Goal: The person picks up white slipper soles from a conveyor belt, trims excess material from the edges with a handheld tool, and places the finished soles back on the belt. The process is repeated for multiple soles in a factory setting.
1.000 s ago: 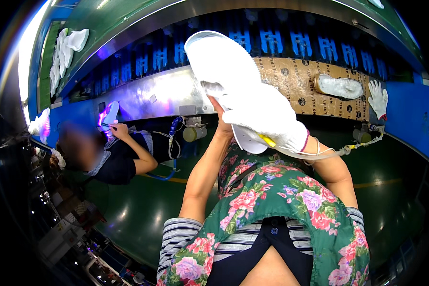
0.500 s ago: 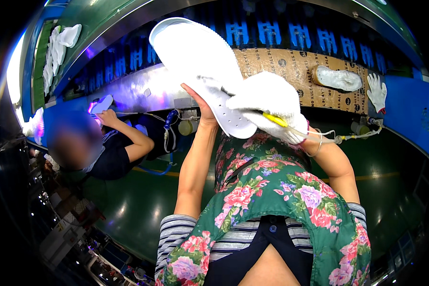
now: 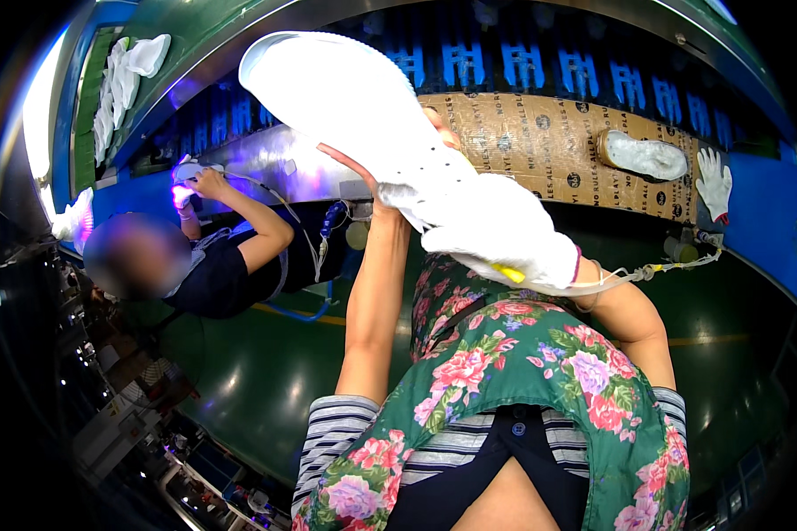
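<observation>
A large white shoe sole (image 3: 345,93) with several small holes near its close end is raised in front of me, tilted up to the left. My bare left hand (image 3: 390,195) grips it from underneath, with fingers showing at both edges. My right hand (image 3: 522,226), in a white knitted glove, is closed at the near end of the sole. A small yellow-bodied tool (image 3: 507,273) sticks out of the glove, joined to a thin clear hose (image 3: 633,274) that runs off to the right. The tool's tip is hidden by the glove.
Beyond my hands, a cardboard-covered ledge (image 3: 522,159) carries a white-topped shoe sole (image 3: 646,157) and a loose white glove (image 3: 714,184). Blue clamps (image 3: 522,66) line the machine behind. A co-worker (image 3: 239,243) handles a lit piece at left. White pieces (image 3: 119,84) lie far left.
The sole has turned and shifted a little left, and its inner face is less visible. Left fingertips now show at its far edge. My gloved right hand has moved slightly lower.
</observation>
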`<state>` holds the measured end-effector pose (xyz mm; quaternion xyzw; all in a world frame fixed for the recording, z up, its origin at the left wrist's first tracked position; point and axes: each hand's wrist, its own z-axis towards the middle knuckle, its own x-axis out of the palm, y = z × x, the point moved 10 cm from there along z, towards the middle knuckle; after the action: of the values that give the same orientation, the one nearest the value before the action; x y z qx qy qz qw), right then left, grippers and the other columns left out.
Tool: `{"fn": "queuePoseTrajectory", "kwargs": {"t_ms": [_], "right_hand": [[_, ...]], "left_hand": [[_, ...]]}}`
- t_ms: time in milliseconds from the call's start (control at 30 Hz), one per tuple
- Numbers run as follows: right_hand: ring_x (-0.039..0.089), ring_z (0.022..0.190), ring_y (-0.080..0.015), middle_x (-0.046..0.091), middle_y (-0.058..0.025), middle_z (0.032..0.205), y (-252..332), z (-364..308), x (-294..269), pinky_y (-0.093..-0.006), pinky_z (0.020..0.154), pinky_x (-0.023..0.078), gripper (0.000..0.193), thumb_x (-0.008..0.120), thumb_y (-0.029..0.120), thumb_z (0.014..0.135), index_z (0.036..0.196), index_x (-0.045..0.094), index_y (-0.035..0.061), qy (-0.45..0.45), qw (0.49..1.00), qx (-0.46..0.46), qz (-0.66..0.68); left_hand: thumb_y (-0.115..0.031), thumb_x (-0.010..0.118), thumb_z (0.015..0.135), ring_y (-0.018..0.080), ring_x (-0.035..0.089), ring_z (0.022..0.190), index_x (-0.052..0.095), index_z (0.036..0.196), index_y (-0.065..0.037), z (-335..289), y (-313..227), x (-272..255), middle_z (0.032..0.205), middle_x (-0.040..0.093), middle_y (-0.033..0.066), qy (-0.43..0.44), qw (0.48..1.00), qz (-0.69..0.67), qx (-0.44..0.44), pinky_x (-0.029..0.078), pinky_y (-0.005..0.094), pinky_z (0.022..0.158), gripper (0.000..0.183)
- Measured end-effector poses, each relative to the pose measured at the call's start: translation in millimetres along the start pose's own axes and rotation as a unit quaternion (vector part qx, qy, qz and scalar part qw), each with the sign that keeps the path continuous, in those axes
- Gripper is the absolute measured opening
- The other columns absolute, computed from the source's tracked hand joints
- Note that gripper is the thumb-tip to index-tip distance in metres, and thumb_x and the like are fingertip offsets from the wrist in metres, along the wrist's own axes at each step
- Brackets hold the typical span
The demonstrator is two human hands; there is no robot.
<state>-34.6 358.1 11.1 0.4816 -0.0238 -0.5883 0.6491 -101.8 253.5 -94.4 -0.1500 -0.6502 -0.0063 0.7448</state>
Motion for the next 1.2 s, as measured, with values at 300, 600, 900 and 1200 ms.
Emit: {"fn": "queuePoseTrajectory", "kwargs": {"t_ms": [300,600,900,1200], "right_hand": [[0.071,0.089,-0.0261,0.075,-0.0045,0.102,1.5,-2.2,6.5,-0.0374,0.075,0.055,0.043,0.083,0.011,0.071,0.111,0.075,0.0230,0.023,0.998,0.049,0.026],[0.072,0.093,-0.0230,0.076,-0.0047,0.106,1.6,-4.2,-3.4,-0.0352,0.080,0.056,0.027,0.080,0.006,0.073,0.098,0.079,0.0159,-0.013,0.993,0.031,0.114],[0.070,0.087,-0.0262,0.074,-0.0045,0.098,-7.9,-8.5,2.0,-0.0368,0.076,0.054,0.031,0.079,0.007,0.075,0.104,0.078,0.0178,-0.001,0.998,0.050,0.031],[0.070,0.087,-0.0271,0.074,-0.0050,0.102,-9.6,-14.1,2.9,-0.0384,0.073,0.054,0.042,0.080,0.006,0.070,0.109,0.074,0.0183,-0.020,1.000,-0.001,-0.022]], "left_hand": [[-0.104,0.045,0.055,0.0355,0.061,0.102,0.054,0.120,0.006,14.8,-19.3,-4.6,0.104,0.066,0.0217,0.090,0.994,0.058,0.009,0.056,0.0445,0.086,0.128],[-0.100,0.055,0.055,0.0360,0.056,0.111,0.051,0.128,0.004,24.2,-35.5,-19.2,0.110,0.065,0.0208,0.143,0.988,0.047,-0.027,0.056,0.0468,0.091,0.127],[-0.104,0.044,0.057,0.0358,0.062,0.097,0.054,0.127,0.007,30.5,-19.3,-2.8,0.104,0.064,0.0240,0.105,0.989,0.064,-0.077,0.058,0.0445,0.081,0.131],[-0.096,0.055,0.061,0.0381,0.067,0.096,0.047,0.143,-0.003,51.2,-16.1,-7.2,0.117,0.063,0.0243,0.131,0.981,0.104,-0.097,0.062,0.0495,0.079,0.125]]}}
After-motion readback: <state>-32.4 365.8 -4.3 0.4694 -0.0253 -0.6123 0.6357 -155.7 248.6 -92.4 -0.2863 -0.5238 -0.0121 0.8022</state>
